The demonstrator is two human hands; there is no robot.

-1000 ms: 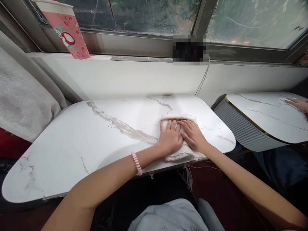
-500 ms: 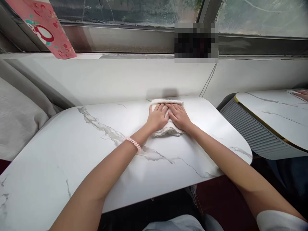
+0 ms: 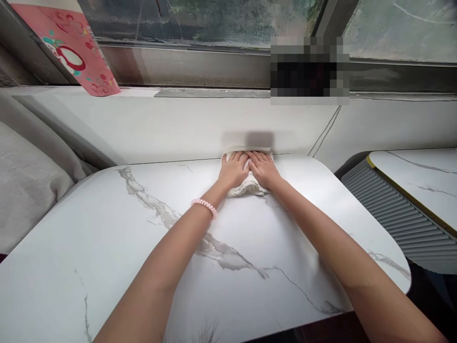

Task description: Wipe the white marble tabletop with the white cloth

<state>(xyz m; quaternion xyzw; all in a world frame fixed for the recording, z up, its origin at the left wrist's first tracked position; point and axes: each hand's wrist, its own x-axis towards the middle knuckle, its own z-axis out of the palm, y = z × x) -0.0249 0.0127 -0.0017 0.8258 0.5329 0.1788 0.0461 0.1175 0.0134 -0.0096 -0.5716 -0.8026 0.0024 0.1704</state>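
Observation:
A white towel (image 3: 247,188) lies bunched at the far edge of the white marble-patterned table (image 3: 93,219), against the wall. My left hand (image 3: 233,170) rests flat on its left half, fingers stretched out toward the wall. Beside it, my right hand (image 3: 263,169) presses flat on the right half, with the fingers also extended. The thumbs nearly meet in the middle. Neither hand is curled round the cloth. A pink coiled band (image 3: 204,205) circles my left wrist.
Behind the table runs a white wall (image 3: 178,126) below a window. A pink printed packet (image 3: 73,55) leans on the sill at left, near a grey cloth-covered form (image 3: 28,181). Another marble-patterned table (image 3: 421,169) with a ribbed side stands at right. Thin cords hang down the wall.
Both hands have slid the towel slightly farther, up to the wall edge, and its near part has bunched up. The view has shifted closer to the table.

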